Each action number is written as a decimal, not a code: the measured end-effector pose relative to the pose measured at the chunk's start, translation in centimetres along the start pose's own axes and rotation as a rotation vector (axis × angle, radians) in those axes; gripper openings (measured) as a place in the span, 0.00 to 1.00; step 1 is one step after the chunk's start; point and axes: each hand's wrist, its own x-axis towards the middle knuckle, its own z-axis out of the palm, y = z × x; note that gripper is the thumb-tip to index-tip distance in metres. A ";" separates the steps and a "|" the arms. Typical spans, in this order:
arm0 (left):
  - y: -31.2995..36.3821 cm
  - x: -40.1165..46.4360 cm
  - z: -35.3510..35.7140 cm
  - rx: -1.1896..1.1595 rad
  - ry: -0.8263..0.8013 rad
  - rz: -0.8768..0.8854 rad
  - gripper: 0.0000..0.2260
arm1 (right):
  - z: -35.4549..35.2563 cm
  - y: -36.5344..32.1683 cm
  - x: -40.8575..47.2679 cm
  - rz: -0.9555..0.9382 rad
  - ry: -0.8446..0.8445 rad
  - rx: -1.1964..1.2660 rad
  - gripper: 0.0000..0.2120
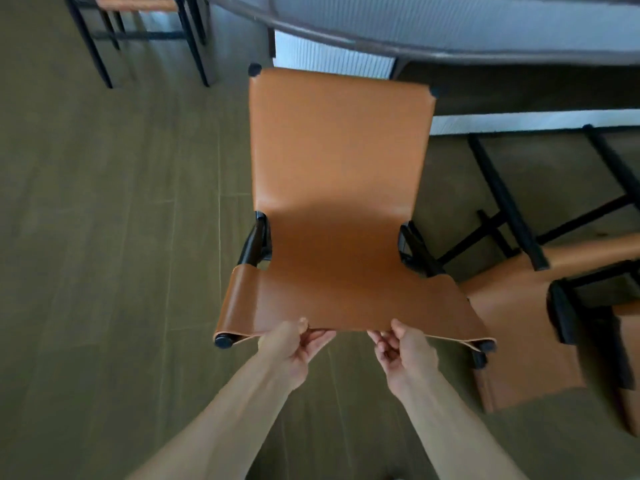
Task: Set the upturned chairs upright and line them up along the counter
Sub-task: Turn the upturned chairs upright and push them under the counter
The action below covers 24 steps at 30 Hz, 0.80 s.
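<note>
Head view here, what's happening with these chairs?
A person grips the near edge of a tan leather sling chair with a black frame, left hand and right hand each pinching the top of its backrest. The chair is upright, facing the curved dark-edged counter. To the right, another tan leather chair lies tipped over on the olive floor, its black legs sticking up. A third chair stands upright at far left by the counter.

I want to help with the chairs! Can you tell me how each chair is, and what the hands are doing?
Middle chair: upright, facing the counter.
Right chair: tipped over, legs in the air.
Far chair: upright by the counter.
Left hand: gripping the middle chair's top edge.
Right hand: gripping that edge too.
</note>
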 end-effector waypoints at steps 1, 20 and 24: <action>1.7 -0.6 1.6 -0.009 -0.013 0.000 0.02 | 1.3 -1.7 -0.5 -0.022 -0.010 -0.023 0.05; 21.5 2.7 24.3 0.295 -0.062 0.330 0.20 | 21.2 -22.2 1.6 -0.408 -0.035 -0.274 0.10; 24.0 3.3 28.1 0.242 -0.007 0.375 0.18 | 24.7 -25.5 2.9 -0.411 -0.052 -0.285 0.09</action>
